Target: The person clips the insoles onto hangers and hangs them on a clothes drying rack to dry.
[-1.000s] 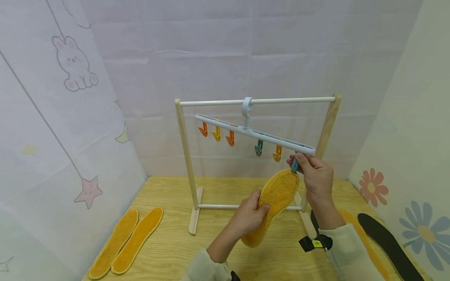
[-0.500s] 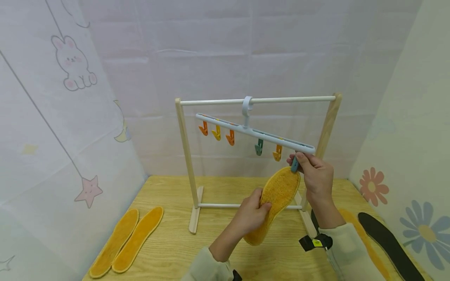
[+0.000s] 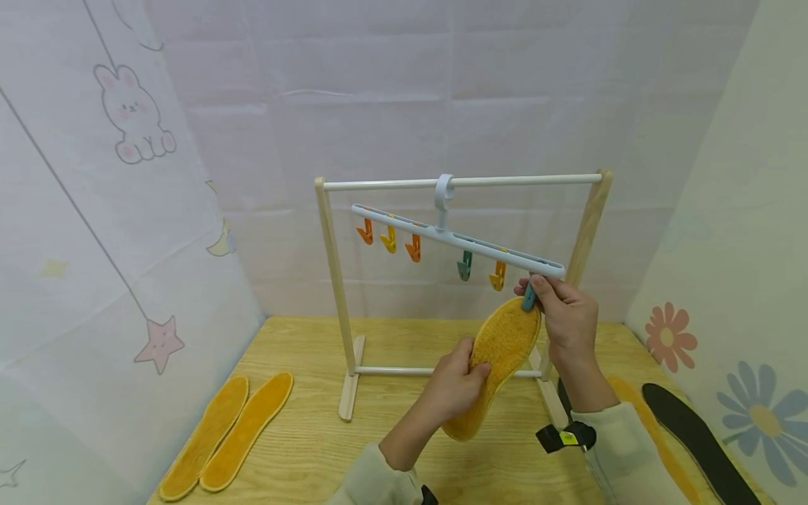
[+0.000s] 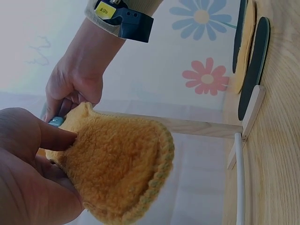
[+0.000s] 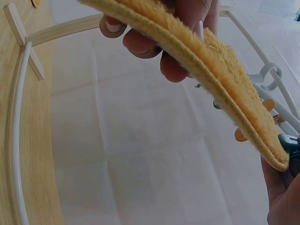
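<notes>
A fuzzy yellow insole (image 3: 505, 340) is pinched at its middle by my left hand (image 3: 456, 382), thumb on the fluffy face and fingers behind. My right hand (image 3: 571, 322) grips a blue-green clip (image 3: 529, 296) at the low right end of the pale blue hanger (image 3: 492, 251). The clip overlaps the insole's upper tip in the head view; in the right wrist view the clip (image 5: 289, 143) meets the tip of the insole (image 5: 234, 93). The hanger hooks on the rack's top bar and tilts down to the right. Orange, yellow and green clips (image 3: 464, 266) hang along it.
Two yellow insoles (image 3: 248, 431) lie at the left of the wooden table (image 3: 303, 449). A dark insole (image 3: 694, 435) and another yellow one (image 3: 656, 435) lie at the right, partly behind my right sleeve. The rack's wooden posts (image 3: 336, 280) stand on both sides.
The insole and my left hand have shifted slightly right and up, and the insole's tip overlaps the clip more. My right hand has stayed at the clip.
</notes>
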Tool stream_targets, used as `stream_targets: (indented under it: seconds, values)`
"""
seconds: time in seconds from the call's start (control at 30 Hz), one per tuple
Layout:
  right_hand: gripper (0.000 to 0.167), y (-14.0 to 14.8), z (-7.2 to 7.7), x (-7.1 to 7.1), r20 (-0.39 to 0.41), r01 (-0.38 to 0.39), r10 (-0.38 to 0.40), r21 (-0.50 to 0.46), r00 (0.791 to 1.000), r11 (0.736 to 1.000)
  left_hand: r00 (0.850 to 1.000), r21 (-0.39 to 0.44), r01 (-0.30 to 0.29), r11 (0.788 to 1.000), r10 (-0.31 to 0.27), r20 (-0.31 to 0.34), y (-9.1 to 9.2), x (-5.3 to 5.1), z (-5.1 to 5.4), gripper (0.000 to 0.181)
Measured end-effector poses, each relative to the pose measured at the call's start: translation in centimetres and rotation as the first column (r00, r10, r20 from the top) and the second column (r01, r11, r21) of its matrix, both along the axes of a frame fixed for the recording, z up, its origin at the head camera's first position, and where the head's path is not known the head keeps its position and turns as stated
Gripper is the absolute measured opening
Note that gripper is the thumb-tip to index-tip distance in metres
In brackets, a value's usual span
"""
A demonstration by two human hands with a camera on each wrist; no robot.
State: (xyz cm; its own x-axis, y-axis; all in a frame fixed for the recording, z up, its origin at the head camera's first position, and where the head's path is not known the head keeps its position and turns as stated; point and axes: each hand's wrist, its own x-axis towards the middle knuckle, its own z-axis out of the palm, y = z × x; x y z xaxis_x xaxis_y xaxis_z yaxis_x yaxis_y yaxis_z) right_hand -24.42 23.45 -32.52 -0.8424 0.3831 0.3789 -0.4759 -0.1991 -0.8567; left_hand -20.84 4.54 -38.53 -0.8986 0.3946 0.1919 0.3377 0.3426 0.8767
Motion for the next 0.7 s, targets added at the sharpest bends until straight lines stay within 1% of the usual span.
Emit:
stream_targets:
  seconds: [0.23, 0.43, 0.7]
  values:
    - [0.028, -0.18, 0.05, 0.10, -0.005, -0.008, 0.008, -0.008, 1.000, 1.000, 1.000, 0.023, 0.005, 1.000, -0.005, -0.006, 0.10, 0.04, 0.16, 0.023]
    - [0.027, -0.23, 0.06, 0.16, 0.003, -0.024, 0.024, -0.029, 1.000, 0.999, 1.000, 0.035, 0.000, 0.999, 0.000, 0.000, 0.31, 0.05, 0.06, 0.024]
    - [0.028, -0.15, 0.01, 0.21, 0.026, -0.029, 0.029, 0.002, 0.999, 1.000, 1.000, 0.043, 0.002, 0.999, -0.003, 0.013, 0.34, 0.06, -0.05, 0.024]
